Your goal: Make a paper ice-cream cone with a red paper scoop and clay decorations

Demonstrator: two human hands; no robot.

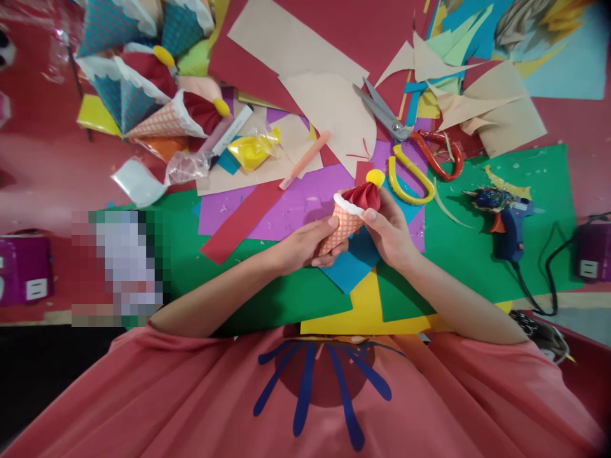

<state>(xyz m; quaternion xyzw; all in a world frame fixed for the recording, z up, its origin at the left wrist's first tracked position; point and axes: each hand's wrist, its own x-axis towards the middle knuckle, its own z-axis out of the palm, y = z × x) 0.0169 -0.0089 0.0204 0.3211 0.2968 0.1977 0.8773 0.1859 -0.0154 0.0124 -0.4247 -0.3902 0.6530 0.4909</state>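
A small craft ice cream cone (344, 222) is held between my two hands, tilted with its tip toward the lower left. Its cone has an orange and white lattice pattern, a white scalloped rim, a pleated dark red top and a yellow ball (375, 178). My left hand (310, 245) wraps its fingers around the lower cone, thumb on the front. My right hand (390, 230) grips the rim and red top from the right, with its thumb at the white edge. Some of its fingers are hidden behind the cone. Below the hands lies a blue sheet (351, 270).
Scissors (396, 130) with red and yellow handles lie beyond my hands. At right is a blue glue gun (510, 229) with a black cord. Finished craft cones (157, 121) pile up at upper left. Foam sheets and scraps (329, 108) cover the table over a green sheet (267, 299).
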